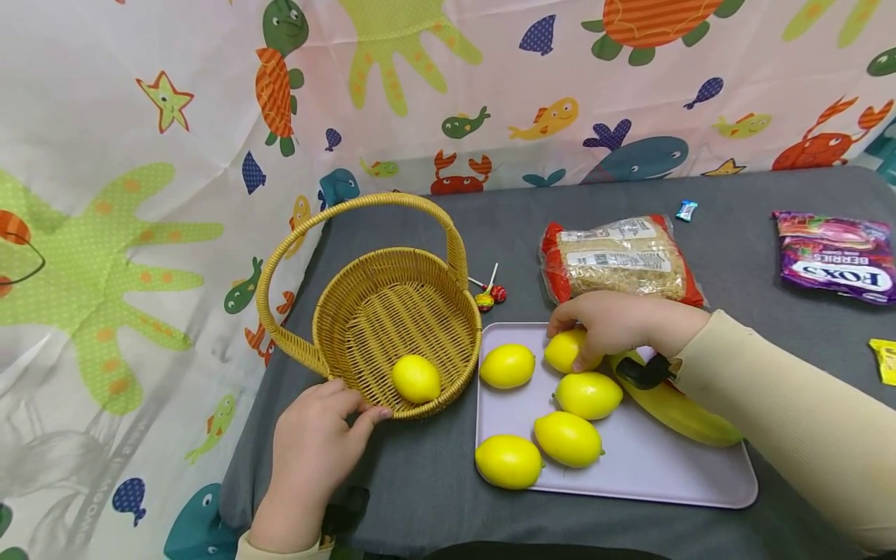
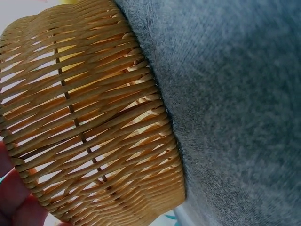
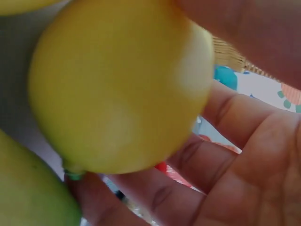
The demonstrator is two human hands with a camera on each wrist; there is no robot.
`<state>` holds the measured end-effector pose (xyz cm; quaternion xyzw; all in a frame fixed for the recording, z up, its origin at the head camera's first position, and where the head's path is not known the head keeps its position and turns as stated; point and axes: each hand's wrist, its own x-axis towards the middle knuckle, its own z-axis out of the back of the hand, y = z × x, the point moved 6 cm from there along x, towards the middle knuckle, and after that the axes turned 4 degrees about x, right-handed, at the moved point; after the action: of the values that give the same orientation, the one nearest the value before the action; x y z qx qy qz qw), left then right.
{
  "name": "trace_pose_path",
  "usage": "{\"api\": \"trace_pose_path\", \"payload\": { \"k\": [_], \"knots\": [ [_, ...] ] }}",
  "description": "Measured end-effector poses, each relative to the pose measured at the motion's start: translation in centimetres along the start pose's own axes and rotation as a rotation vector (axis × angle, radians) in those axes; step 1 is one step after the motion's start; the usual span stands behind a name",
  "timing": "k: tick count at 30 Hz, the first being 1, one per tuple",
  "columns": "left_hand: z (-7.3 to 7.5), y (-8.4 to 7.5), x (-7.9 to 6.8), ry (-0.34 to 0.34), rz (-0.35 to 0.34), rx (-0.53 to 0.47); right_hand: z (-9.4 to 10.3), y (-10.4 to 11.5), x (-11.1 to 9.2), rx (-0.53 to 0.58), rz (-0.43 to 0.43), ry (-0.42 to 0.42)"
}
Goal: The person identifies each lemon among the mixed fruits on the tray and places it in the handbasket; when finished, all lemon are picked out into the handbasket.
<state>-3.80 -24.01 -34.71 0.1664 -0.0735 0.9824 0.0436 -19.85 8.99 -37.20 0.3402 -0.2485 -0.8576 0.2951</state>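
Observation:
In the head view my left hand (image 1: pixel 315 451) pinches the near rim of a woven wicker basket (image 1: pixel 392 323) with a tall arched handle. One lemon (image 1: pixel 416 379) lies inside, near that rim. The left wrist view shows the basket's slatted side (image 2: pixel 89 108) close up, with fingertips at its rim. My right hand (image 1: pixel 619 323) grips a lemon (image 1: pixel 562 352) at the back of a pale lilac tray (image 1: pixel 651 474); thumb and fingers surround this lemon (image 3: pixel 122 89) in the right wrist view. Several other lemons (image 1: pixel 589 396) rest on the tray, beside a long yellow banana-like fruit (image 1: pixel 689 412).
Behind the tray lies a clear-and-red packet of noodles (image 1: pixel 623 260). Lollipops (image 1: pixel 490 295) sit between basket and tray. Farther right are a purple Fox's bag (image 1: pixel 836 257), a small blue wrapped sweet (image 1: pixel 687 210) and a yellow packet (image 1: pixel 885 360). A printed curtain (image 1: pixel 420 132) hangs behind the table.

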Motion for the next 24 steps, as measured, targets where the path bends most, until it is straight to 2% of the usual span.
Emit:
{"api": "trace_pose_path", "payload": {
  "k": [9,13,19,24],
  "knots": [
    [0.0,0.0,0.0,-0.003,-0.006,0.004,-0.1,-0.3,0.3,-0.011,0.035,-0.016],
    [0.0,0.1,0.0,-0.005,-0.005,-0.001,0.7,0.5,0.2,-0.007,0.053,-0.043],
    [0.1,0.0,0.0,-0.012,-0.018,-0.007,2.1,4.0,0.4,0.074,0.125,-0.041],
    [0.1,0.1,0.0,-0.011,-0.013,-0.010,1.8,7.9,1.6,0.112,0.233,-0.029]
  ]
}}
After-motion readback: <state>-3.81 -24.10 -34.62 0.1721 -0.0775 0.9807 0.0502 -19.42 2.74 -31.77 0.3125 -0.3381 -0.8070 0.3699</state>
